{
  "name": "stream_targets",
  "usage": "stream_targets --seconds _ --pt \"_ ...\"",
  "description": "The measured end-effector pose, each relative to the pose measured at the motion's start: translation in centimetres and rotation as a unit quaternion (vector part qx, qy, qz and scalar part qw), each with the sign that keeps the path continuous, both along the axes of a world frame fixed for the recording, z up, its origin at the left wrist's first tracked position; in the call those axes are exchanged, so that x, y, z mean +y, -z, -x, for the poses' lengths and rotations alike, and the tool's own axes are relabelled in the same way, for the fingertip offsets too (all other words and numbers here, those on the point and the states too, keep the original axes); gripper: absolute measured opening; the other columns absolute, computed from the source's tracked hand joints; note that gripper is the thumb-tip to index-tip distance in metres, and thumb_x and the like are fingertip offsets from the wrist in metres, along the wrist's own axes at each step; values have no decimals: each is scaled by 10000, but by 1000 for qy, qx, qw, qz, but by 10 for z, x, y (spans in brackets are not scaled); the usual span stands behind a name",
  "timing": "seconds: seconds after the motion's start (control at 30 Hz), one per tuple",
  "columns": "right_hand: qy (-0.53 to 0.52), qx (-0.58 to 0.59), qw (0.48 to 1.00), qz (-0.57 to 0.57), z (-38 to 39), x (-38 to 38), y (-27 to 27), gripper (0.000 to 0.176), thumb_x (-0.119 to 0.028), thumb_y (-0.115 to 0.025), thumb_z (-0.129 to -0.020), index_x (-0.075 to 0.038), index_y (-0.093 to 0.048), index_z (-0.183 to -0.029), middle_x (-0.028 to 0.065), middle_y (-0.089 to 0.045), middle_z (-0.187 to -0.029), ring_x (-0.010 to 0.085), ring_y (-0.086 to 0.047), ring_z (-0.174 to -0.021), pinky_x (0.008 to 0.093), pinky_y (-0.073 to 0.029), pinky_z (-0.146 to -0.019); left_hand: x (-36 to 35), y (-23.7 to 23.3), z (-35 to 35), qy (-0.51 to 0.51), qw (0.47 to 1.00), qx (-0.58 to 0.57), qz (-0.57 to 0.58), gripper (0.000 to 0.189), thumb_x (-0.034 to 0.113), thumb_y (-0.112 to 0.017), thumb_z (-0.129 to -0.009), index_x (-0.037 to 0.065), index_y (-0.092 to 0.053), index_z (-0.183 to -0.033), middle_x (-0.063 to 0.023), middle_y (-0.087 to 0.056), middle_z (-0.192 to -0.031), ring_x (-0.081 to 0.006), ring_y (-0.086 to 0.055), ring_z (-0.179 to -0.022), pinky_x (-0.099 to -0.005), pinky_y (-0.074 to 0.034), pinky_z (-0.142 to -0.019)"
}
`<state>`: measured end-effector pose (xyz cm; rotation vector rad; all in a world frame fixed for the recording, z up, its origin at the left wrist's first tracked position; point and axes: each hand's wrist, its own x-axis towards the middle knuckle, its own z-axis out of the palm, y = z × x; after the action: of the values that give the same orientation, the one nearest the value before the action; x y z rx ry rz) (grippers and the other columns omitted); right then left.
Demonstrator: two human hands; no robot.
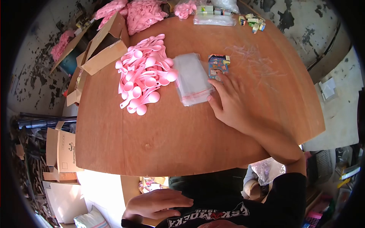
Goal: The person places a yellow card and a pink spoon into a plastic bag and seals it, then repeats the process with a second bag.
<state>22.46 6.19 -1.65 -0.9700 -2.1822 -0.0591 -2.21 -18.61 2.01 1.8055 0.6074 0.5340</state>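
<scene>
Clear bags (192, 78): a flat stack of thin, glossy film sleeves with a red strip near the closer end. It lies on the thumb side of the fingers (222, 84), and the thumb tip touches its near corner.
Right hand (232, 104): it lies spread on the wood with the fingers loosely extended, clasping nothing.
Left hand (157, 205): it is off the table, resting against the dark shirt below the table edge. The fingers are stretched out and hold nothing.
Printed box (218, 66): small, rectangular, brightly coloured card. It sits just ahead of the right fingertips and close against the stack's side.
Pink spoons (146, 78): a loose heap of smooth moulded plastic with round bowls and short handles. It lies beyond the bags from the fingers, up against the stack.
Table (171, 144): a round, smooth, reddish-brown board.
Risk, sliding: film on film is slick, so a sideways push from the thumb would likely fan the stack out or drag several sleeves together.
Risk, box: it is light card, and a careless fingertip could knock it away from the hand or tip it.
Risk, spoons: the heap is unstable, and a shoved stack could send some rolling across the wood.
</scene>
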Motion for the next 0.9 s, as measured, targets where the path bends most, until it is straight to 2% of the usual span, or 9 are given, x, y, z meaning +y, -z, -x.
stream_targets --seconds 0.13,0.2,0.27,0.33,0.4,0.5,0.67,0.73,0.9 --pt "16 -29 999 7 -1 2 1 264 -159 -621 -856 -49 -577 -1093 227 -530 -1277 407 -445 -1256 621 -282 -1038 48 -42 -3 36 989 -6 -143 352 141 -697 -889 51 -627 -1222 -77 -696 -1125 -273 -677 -909 -440 -519 -875" --pt "21 -32 999 -4 -2 0 -1 267 -155 -630 -845 -50 -571 -1084 220 -541 -1260 400 -455 -1244 616 -288 -1037 82 -42 -5 6 985 16 -170 317 143 -705 -884 62 -653 -1186 -59 -719 -1059 -219 -689 -833 -407 -527 -790" --pt "26 -36 999 -17 -3 0 -4 271 -152 -640 -834 -52 -565 -1075 213 -553 -1242 394 -466 -1233 611 -293 -1035 107 -31 -5 -95 957 132 -239 251 123 -685 -899 60 -678 -1142 -83 -730 -997 -188 -687 -761 -348 -520 -704" --pt "41 -37 998 -41 -6 4 -5 324 -141 -667 -800 -47 -552 -1087 190 -574 -1204 378 -492 -1199 574 -325 -1024 142 -13 -15 -220 950 107 -195 188 83 -640 -920 46 -694 -1096 -121 -731 -948 -176 -691 -734 -284 -513 -666" --pt "39 -31 998 -33 -9 11 -4 342 -133 -676 -782 -45 -546 -1086 175 -581 -1184 363 -515 -1167 547 -356 -999 168 19 -22 -300 922 8 -245 172 35 -608 -920 26 -698 -1067 -134 -729 -942 -176 -681 -720 -266 -508 -645" --pt "43 -20 999 5 -12 18 0 345 -119 -685 -761 -45 -546 -1068 151 -604 -1124 341 -564 -1070 494 -414 -936 182 36 -23 -355 896 18 -265 168 11 -605 -912 7 -695 -1053 -131 -730 -933 -168 -683 -731 -272 -518 -658" --pt "72 -7 995 66 -10 19 -6 225 -100 -672 -767 -53 -579 -967 120 -647 -958 314 -613 -889 438 -465 -843 173 34 -18 -366 901 26 -229 156 3 -608 -905 0 -695 -1034 -141 -726 -931 -181 -701 -784 -302 -534 -693" --pt "70 -18 997 -9 -12 24 -2 109 -85 -652 -794 -57 -596 -883 105 -655 -876 301 -615 -847 426 -469 -827 173 38 -19 -344 901 14 -263 154 0 -614 -894 4 -696 -1024 -149 -718 -934 -219 -704 -782 -315 -537 -683" --pt "54 -14 997 -44 -9 30 4 38 -76 -629 -828 -64 -603 -853 87 -650 -853 286 -609 -838 427 -447 -807 174 37 -19 -328 903 11 -277 147 -12 -621 -869 7 -691 -996 -155 -703 -938 -295 -702 -816 -336 -546 -692"
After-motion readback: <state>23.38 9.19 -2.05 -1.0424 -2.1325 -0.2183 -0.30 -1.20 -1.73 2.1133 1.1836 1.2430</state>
